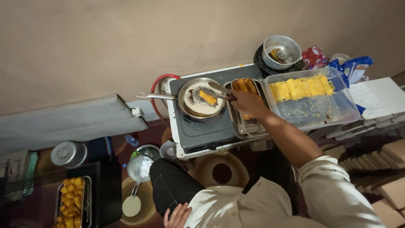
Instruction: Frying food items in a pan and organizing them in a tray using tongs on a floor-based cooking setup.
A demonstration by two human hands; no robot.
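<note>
My right hand (249,103) grips metal tongs (217,91) that reach left over a frying pan (201,99) on a small gas stove (202,131). The tong tips touch an orange-brown fried piece (207,97) lying in bubbling oil. Just under my hand is a metal tray with a rack (247,122) holding fried pieces. My left hand (177,215) rests on my dark-trousered knee at the bottom of the view, fingers spread, holding nothing.
A clear plastic box (312,112) with yellow rolls sits right of the tray. A metal bowl (282,51) stands behind it. At lower left are a tray of fried pieces (72,202), a lidded pot (68,154) and a bowl of white powder (140,168). Cardboard boxes (379,169) stack at right.
</note>
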